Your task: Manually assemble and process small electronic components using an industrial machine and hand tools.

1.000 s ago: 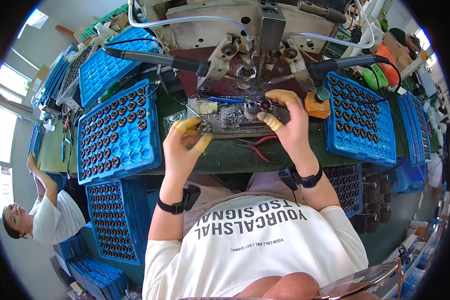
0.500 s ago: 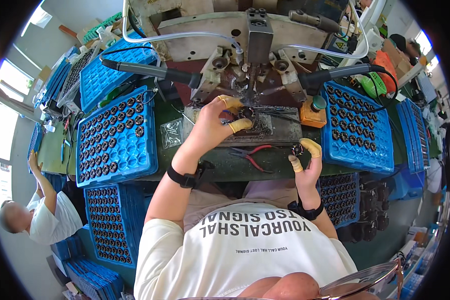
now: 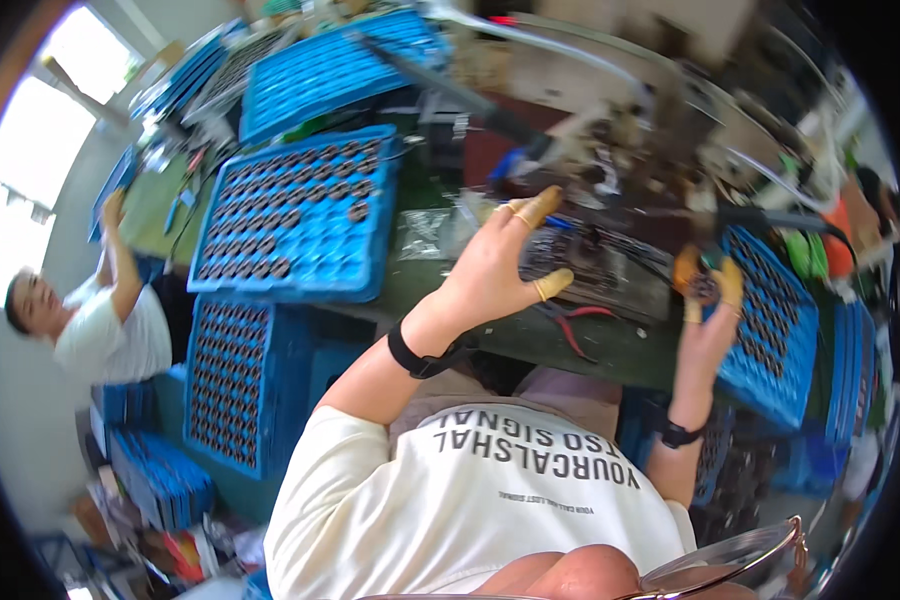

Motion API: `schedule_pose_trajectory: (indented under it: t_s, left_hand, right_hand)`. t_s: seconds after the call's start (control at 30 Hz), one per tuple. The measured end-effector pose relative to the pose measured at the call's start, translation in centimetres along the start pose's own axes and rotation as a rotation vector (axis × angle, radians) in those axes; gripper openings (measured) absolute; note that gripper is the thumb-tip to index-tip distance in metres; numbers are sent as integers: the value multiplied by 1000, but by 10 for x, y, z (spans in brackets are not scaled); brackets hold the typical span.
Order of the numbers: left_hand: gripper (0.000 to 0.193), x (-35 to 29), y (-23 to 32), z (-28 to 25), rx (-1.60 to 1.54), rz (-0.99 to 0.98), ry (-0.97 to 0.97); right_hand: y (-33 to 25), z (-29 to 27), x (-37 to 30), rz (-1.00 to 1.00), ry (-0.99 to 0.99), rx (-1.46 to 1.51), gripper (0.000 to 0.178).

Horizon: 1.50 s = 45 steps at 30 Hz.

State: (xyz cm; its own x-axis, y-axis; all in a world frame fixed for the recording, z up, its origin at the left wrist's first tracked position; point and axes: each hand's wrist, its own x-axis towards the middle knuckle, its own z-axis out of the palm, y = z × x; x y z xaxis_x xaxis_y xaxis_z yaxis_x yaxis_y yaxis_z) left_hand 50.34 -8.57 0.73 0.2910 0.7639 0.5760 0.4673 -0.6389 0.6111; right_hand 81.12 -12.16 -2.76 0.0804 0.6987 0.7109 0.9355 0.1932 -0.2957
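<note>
My left hand (image 3: 490,262), with yellow finger cots on thumb and fingers, is spread beside the machine's metal work plate (image 3: 635,295). Nothing shows between its fingers. A small round motor stator (image 3: 703,290), dark with coppery parts, is pinched in the fingertips of my right hand (image 3: 710,325), which also wears yellow finger cots. That hand is at the near left edge of the right blue tray (image 3: 788,395), in front of an orange box (image 3: 684,268). Motion blur smears the machine (image 3: 660,185), so I cannot tell what sits in its fixture.
On the left, a blue tray (image 3: 335,265) holds rows of stators and some bare slots. Red-handled pliers (image 3: 572,335) and a clear bag (image 3: 425,235) lie on the green table. Black-handled tools (image 3: 480,110) flank the machine. A co-worker (image 3: 120,330) is at far left.
My left hand has let go of the stator at the fixture and drawn back, opening. My right hand has moved toward the right tray, still pinching its stator. The whole view has swung and tilted.
</note>
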Motion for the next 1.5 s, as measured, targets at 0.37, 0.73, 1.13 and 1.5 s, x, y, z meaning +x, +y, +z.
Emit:
schedule_pose_trajectory:
  t_s: [0.37, 0.73, 1.13, 1.5]
  left_hand:
    - [31, -123, -89, -186, 1035, -397, 274]
    - [40, -132, -107, -216, 815, -847, 81]
    - [30, -135, -118, -218, 1106, -322, 212]
    - [44, -92, -135, -164, 124, -507, 380]
  right_hand:
    - [5, -7, 11, 172, -190, 82, 41]
    - [-46, -42, -16, 246, -141, 444, 39]
    - [-11, -69, -21, 214, -149, 481, 40]
    - [283, -122, -14, 495, -135, -217, 37]
